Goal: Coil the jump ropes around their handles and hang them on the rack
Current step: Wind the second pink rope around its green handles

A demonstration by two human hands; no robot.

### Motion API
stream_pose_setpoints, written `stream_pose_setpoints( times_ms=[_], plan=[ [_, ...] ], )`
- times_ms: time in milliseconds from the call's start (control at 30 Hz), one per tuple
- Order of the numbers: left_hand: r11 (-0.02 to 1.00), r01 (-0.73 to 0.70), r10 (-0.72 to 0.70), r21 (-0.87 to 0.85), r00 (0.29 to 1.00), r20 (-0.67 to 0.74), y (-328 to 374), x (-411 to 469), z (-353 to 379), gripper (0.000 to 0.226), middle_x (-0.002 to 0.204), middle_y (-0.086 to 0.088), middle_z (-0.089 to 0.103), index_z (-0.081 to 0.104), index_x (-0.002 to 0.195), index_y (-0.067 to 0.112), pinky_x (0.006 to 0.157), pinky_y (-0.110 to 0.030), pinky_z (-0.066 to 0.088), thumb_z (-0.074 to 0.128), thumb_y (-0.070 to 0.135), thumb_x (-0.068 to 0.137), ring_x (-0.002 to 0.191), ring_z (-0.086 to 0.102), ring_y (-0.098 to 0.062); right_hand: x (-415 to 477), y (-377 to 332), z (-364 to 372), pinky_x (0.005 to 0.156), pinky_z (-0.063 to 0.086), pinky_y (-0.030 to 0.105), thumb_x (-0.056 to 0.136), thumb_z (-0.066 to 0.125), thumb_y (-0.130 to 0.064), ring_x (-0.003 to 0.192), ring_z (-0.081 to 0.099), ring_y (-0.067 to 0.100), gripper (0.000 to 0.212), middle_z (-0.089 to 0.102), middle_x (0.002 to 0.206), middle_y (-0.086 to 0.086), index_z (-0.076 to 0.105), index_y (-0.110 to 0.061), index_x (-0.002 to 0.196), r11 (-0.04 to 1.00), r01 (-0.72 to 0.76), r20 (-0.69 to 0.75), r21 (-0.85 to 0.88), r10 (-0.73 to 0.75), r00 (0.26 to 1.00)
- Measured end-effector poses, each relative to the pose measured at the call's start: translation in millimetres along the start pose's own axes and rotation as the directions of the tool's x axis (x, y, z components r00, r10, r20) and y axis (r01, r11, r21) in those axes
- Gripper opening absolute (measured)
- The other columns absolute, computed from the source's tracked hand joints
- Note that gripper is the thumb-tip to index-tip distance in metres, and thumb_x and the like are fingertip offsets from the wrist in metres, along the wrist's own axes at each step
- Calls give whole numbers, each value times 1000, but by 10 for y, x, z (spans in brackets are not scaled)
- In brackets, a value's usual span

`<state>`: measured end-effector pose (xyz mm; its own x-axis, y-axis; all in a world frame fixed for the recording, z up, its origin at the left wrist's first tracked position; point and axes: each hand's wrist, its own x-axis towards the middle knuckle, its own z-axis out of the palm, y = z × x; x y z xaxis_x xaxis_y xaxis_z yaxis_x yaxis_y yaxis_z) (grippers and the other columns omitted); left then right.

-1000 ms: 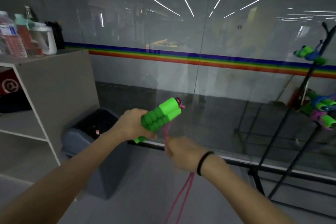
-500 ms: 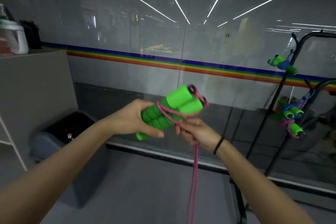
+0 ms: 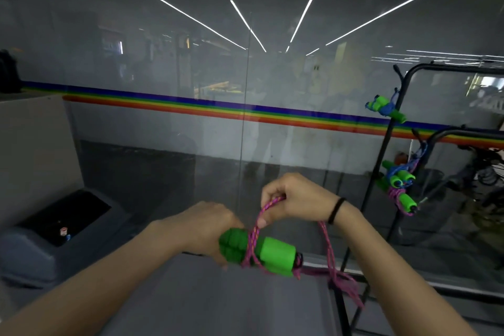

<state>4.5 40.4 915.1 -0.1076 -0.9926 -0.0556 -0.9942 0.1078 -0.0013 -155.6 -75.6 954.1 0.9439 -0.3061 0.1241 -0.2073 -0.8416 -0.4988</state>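
Observation:
My left hand [image 3: 208,229] grips the near end of two green foam handles [image 3: 275,255] held side by side and pointing right. A pink braided rope [image 3: 252,240] loops around their middle. My right hand [image 3: 294,198], with a black band on the wrist, pinches the rope just above the handles; the rest of the rope trails down to the right. A black rack [image 3: 392,128] stands at the right, with a coiled blue rope with green handles [image 3: 386,108] hung high and two more coiled ropes [image 3: 398,185] hung lower.
A glass wall [image 3: 245,131] with a rainbow stripe runs across in front of me. A grey bin [image 3: 62,229] with a dark lid sits low at the left, beside a beige cabinet [image 3: 32,150]. The rack's legs reach the floor at lower right.
The handles have dropped and now point right. My right hand has risen above them, carrying the rope up and over, with one more turn around the handles. The view has swung right.

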Motion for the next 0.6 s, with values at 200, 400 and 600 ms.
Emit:
stream_pose_setpoints(
  times_ms=[200,400,600],
  plan=[
    [615,-143,-44,-776,976,-215,-68,9,-110,28,69,6,64,69,84,14,57,-22,46,86,18,62,62,57,-4,-77,331,331,63,47,7,79,62,-2,47,53,-17,40,67,76,-8,53,-39,69,817,-195,-141,543,318,938],
    [523,-63,-260,-850,938,-229,-218,170,-18,33,70,-4,72,70,79,14,61,-32,52,87,27,55,63,65,-12,-1,179,615,41,33,7,100,31,-20,36,42,-5,38,43,58,-4,49,-22,66,881,-246,-123,404,318,940],
    [788,81,-337,-611,886,-318,-574,144,129,41,71,8,69,65,82,31,63,-25,53,77,50,47,67,66,-5,-45,-129,560,50,32,11,96,41,-26,54,44,2,25,49,66,-4,61,-13,87,988,-114,-16,-104,113,993]
  ],
)
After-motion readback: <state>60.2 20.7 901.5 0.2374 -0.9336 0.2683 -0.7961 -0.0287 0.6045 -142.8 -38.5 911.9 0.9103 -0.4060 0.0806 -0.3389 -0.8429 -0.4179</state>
